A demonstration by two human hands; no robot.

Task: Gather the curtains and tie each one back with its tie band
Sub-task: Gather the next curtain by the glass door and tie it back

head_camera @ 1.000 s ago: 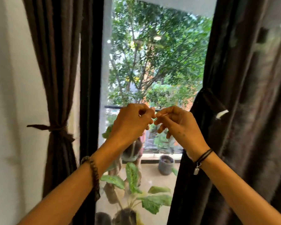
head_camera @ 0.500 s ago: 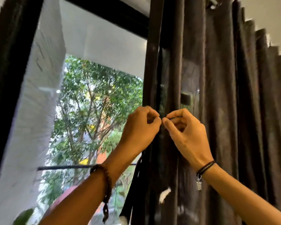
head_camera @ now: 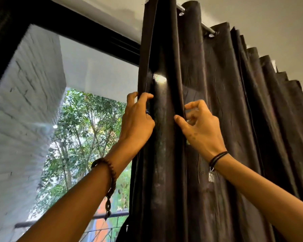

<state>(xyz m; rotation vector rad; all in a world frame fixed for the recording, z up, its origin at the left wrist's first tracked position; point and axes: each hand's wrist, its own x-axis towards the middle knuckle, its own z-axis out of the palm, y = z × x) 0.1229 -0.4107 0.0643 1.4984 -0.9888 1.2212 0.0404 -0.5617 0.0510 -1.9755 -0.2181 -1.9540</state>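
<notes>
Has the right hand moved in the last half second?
Yes. The right hand has shifted rightward along the curtain, away from its window-side edge and the left hand.

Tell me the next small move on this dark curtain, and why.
Probably slide the left hand rightward, pushing the leading edge of the curtain toward the right hand. Both hands grip neighbouring folds on the window side, while the pleats hang spread along the rod, so the fabric looks not yet gathered for tying.
</notes>
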